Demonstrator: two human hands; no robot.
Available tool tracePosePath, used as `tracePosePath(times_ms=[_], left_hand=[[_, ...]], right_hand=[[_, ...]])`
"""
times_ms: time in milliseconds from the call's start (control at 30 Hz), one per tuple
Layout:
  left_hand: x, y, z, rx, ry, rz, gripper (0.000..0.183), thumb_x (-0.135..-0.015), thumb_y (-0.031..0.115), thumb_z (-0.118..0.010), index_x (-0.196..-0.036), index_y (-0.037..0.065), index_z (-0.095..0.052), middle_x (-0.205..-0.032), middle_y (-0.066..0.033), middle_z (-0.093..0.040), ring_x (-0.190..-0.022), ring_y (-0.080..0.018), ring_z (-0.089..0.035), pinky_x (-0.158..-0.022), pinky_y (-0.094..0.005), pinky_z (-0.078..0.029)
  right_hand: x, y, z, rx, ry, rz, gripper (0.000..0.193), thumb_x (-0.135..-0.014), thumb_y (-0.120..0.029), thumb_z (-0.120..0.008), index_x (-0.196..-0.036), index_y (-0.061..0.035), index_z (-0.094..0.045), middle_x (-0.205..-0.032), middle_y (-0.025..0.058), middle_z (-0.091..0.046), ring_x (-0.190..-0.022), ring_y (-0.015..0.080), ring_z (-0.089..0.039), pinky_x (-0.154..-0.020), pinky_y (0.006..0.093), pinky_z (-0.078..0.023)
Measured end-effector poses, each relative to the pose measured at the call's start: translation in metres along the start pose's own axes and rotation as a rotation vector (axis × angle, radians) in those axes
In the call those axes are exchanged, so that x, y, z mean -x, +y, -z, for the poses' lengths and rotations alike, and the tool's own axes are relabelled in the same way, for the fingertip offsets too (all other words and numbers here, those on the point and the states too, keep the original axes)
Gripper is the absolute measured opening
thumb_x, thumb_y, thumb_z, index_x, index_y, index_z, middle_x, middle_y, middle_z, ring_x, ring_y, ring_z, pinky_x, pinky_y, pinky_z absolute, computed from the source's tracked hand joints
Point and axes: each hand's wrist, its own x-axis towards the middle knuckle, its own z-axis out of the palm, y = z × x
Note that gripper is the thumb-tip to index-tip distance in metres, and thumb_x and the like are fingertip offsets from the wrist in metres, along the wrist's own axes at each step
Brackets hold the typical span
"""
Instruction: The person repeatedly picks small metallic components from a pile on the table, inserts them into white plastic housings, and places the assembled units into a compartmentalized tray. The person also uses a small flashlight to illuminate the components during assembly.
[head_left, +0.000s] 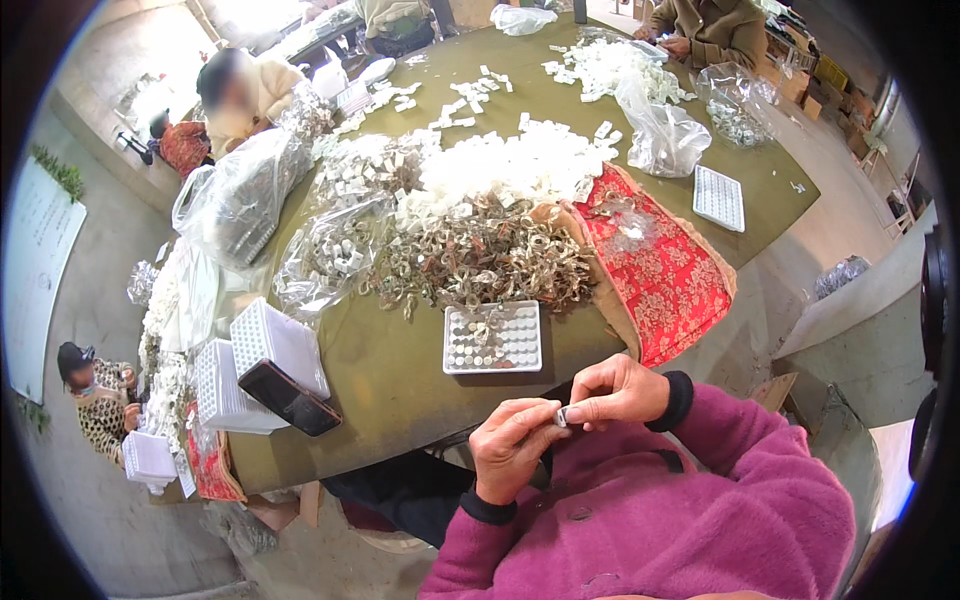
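In front of my purple sleeves, my left hand (512, 446) and my right hand (618, 391) meet at the fingertips. Both pinch a small pale piece (562, 417) with a shiny edge; its kind is too small to make out. Just beyond them on the table lies a shallow white tray (448, 352) with rows of round slots, some holding small round parts. Behind the tray spreads a heap of small brown and silvery ring-like metal parts (480, 255). A larger heap of small white pieces (520, 165) adjoins it.
A red floral cloth (660, 285) hangs over the table edge (375, 445). At left, a dark phone (288, 398) leans against stacked white trays (225, 385). Plastic bags (245, 195) and another white tray (719, 199) lie farther off. Several people sit around the table.
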Motion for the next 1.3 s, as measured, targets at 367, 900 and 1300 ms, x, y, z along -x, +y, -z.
tracePosePath(times_ms=[367, 900, 1300], left_hand=[[0.004, 0.005, -0.019, 0.057, 0.002, 0.037, 0.027, -0.078, -0.008, -0.084, -0.104, -0.002, -0.077, -0.101, -0.0134, -0.074, -0.086, -0.0189, -0.073, -0.076, -0.0304, -0.062], [0.011, -0.027, -0.052, 0.508, -0.036, 0.195, 0.032, -0.084, -0.012, -0.078, -0.114, -0.002, -0.073, -0.118, -0.0111, -0.067, -0.093, -0.0146, -0.067, -0.079, -0.0268, -0.058], [0.001, -0.039, -0.06, 0.968, 0.029, 0.437, 0.03, -0.089, -0.012, -0.071, -0.118, -0.002, -0.067, -0.117, -0.0155, -0.07, -0.088, -0.0213, -0.07, -0.074, -0.0334, -0.062]], right_hand=[[0.004, 0.005, 0.002, 0.158, -0.073, 0.257, 0.02, -0.101, -0.016, -0.071, -0.086, -0.0025, -0.069, -0.075, -0.0015, -0.065, -0.069, 0.005, -0.056, -0.061, 0.0255, -0.046], [0.025, 0.024, 0.009, -0.206, 0.072, 0.06, 0.014, -0.099, -0.014, -0.065, -0.092, -0.0023, -0.067, -0.082, 0.0056, -0.071, -0.066, 0.0103, -0.065, -0.06, 0.025, -0.052], [0.028, 0.018, 0.033, -0.287, 0.031, 0.01, 0.017, -0.103, -0.013, -0.061, -0.107, 0.0009, -0.069, -0.096, 0.008, -0.074, -0.075, 0.0118, -0.069, -0.07, 0.0264, -0.058]])
